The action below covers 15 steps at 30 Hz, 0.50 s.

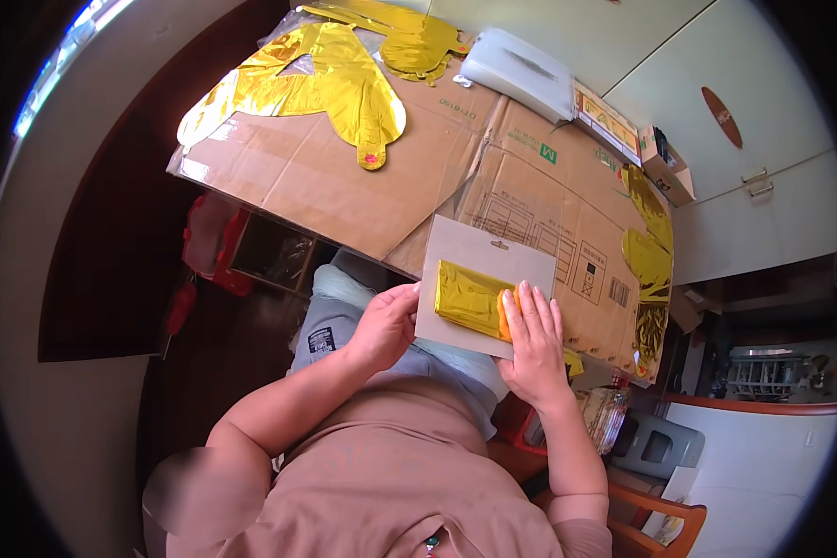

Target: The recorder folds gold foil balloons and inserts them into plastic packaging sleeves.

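Cardboard sheet [316,191] beyond. Gold foil packet [470,298] on backing card [458,242], long axis left-right; right hand [534,346] nearer, fingers over right end, grip unclear; left hand [387,327] pinching card edge.

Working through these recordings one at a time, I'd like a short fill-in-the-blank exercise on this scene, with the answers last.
1. The left hand holds the grey card at its ____ edge.
2. Between the folded gold foil and the fingers of the right hand, a strip coloured ____ shows.
3. The large gold foil shape lies on brown ____.

Missing words: left; orange; cardboard.
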Each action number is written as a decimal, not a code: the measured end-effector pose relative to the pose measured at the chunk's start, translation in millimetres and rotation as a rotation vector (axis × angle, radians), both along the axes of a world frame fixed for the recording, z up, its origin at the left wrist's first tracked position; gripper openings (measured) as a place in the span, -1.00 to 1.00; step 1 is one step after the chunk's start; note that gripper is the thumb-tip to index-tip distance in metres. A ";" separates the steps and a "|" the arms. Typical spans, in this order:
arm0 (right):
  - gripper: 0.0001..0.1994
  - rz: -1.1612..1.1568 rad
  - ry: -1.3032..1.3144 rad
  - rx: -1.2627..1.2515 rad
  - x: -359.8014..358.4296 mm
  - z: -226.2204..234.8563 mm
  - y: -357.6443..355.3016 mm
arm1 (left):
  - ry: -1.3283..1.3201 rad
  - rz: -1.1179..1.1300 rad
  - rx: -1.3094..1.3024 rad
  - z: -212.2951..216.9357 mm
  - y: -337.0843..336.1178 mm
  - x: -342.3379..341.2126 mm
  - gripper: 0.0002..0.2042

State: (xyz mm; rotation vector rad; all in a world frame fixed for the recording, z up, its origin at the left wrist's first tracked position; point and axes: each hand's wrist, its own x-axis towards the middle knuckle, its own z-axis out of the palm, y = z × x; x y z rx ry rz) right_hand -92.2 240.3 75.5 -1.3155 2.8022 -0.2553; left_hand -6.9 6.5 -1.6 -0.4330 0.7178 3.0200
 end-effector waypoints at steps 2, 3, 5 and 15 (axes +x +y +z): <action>-0.09 -0.005 -0.007 -0.001 -0.1 0.1 0.3 | -0.060 0.020 0.045 11.3 2.6 -0.8 -0.70; -0.09 -0.006 -0.008 -0.010 -0.3 -0.9 0.5 | -0.090 0.032 0.066 19.0 2.7 -1.3 -0.70; -0.09 -0.007 -0.009 -0.015 -0.6 -1.8 1.3 | -0.108 0.003 0.070 21.7 0.8 -2.0 -0.69; -0.09 -0.003 -0.020 -0.011 -0.4 -0.6 -0.1 | 0.005 0.009 0.041 6.8 -1.6 -1.3 -0.71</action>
